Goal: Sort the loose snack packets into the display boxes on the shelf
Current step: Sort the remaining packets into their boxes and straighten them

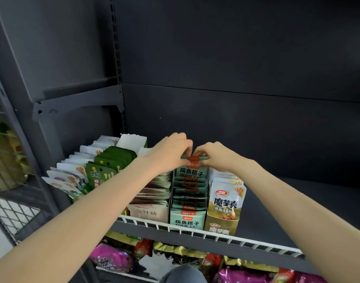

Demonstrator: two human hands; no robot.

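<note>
A pale green snack packet (pixel 191 170) with an orange tab stands upright at the back of the pale green display box (pixel 187 219). My left hand (pixel 171 152) and my right hand (pixel 211 155) both pinch its top edge, fingers meeting over the orange tab. More matching packets fill the box in front of it. A gold-and-white box (pixel 221 222) of white packets stands to its right. A beige box (pixel 149 211) stands to its left, partly hidden by my left forearm. Dark green packets (pixel 111 164) and white packets (pixel 73 176) fill rows at the far left.
A white wire rail (pixel 216 235) runs along the dark shelf's front edge. The shelf surface (pixel 297 211) to the right of the boxes is bare. Purple and gold bags (pixel 113 258) lie on the shelf below. A slotted upright (pixel 118 58) stands at the back left.
</note>
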